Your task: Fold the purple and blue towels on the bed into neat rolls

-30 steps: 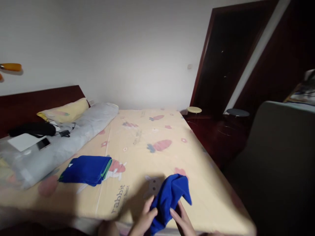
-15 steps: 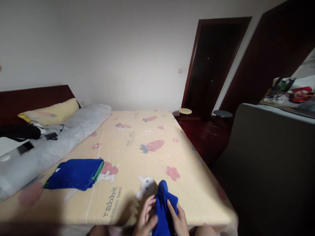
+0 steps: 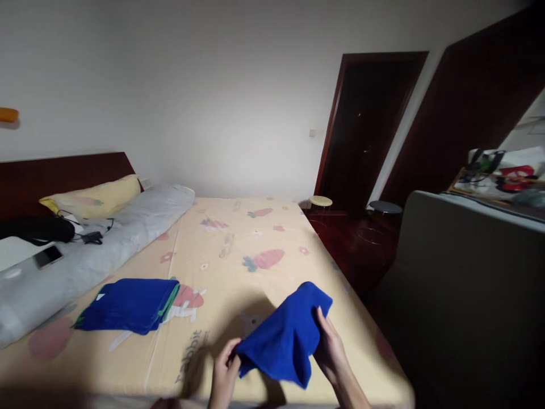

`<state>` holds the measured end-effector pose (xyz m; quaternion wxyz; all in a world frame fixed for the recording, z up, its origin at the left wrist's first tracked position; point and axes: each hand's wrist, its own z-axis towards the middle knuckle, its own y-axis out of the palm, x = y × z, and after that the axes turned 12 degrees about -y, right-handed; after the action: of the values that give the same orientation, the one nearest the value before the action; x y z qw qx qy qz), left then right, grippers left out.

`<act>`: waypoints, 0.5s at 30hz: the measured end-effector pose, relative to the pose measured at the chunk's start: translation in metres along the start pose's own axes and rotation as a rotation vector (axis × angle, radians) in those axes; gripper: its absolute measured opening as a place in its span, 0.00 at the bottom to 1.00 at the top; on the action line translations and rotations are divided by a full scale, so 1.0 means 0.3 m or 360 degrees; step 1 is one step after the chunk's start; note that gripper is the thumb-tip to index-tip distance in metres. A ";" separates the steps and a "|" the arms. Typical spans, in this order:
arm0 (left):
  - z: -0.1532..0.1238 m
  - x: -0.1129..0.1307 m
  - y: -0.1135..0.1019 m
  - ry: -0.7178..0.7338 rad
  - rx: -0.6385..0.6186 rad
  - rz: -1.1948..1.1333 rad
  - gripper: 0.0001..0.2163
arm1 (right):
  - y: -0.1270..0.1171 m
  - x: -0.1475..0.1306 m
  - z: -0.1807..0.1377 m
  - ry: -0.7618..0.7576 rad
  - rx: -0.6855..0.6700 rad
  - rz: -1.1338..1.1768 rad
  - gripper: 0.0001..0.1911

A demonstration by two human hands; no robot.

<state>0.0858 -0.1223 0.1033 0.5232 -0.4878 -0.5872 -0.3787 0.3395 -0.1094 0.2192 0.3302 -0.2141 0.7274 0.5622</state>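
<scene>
A blue cloth (image 3: 285,335) hangs in the air over the near edge of the bed, partly spread between my two hands. My left hand (image 3: 225,360) pinches its left corner with thumb and fingers closed. At the cloth's right side, my right hand (image 3: 332,343) grips it, thumb on top and the other fingers hidden behind. To the left lies a folded blue cloth (image 3: 128,304) with green edging and a small white tag, flat on the bed and apart from both hands.
The bed (image 3: 230,250) has a cream sheet with rabbit and radish prints. A grey rolled quilt (image 3: 140,218), a phone (image 3: 48,257), a black cable adapter (image 3: 92,237) and a pillow (image 3: 96,197) lie at left. Stools (image 3: 320,201) and a grey panel (image 3: 468,284) stand at right.
The held cloth was bunched between my close hands; now it is spread wider. My left hand has moved left, and my right hand right and up. The folded cloth stays put.
</scene>
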 end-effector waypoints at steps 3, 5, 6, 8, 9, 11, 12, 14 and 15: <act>0.038 0.020 -0.011 -0.0010 -0.0016 0.0020 0.26 | -0.033 0.030 0.068 -0.0063 -0.0128 0.0201 0.31; 0.048 -0.016 0.006 -0.0064 -0.0054 0.0044 0.26 | -0.080 0.115 0.098 -0.0070 -0.0095 0.0147 0.35; 0.049 -0.046 0.018 -0.0108 -0.0055 0.0055 0.27 | -0.108 0.172 0.102 -0.0045 -0.0052 0.0037 0.37; 0.047 -0.117 0.041 -0.0214 -0.0039 0.0076 0.28 | -0.164 0.299 0.090 0.0033 0.0014 -0.0328 0.36; 0.043 -0.150 0.051 -0.0262 -0.0051 0.0079 0.28 | -0.187 0.360 0.073 0.0087 -0.0014 -0.0515 0.34; 0.030 -0.199 0.069 -0.0316 -0.0159 0.0055 0.27 | -0.215 0.464 0.027 0.0165 -0.0174 -0.0837 0.30; 0.022 -0.211 0.077 -0.0323 -0.0238 0.0020 0.26 | -0.218 0.502 0.000 0.0166 -0.0282 -0.0970 0.28; 0.004 -0.211 0.092 -0.0338 -0.0365 -0.0073 0.24 | -0.207 0.552 -0.053 0.0056 -0.0472 -0.1194 0.25; -0.005 -0.202 0.098 -0.0355 -0.0391 -0.0115 0.24 | -0.196 0.565 -0.075 -0.0035 -0.0531 -0.1287 0.23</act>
<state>0.1134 -0.1275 0.0420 0.3772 -0.5657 -0.6081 -0.4097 0.2573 -0.1370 0.0604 0.4924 -0.5261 0.4806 0.4997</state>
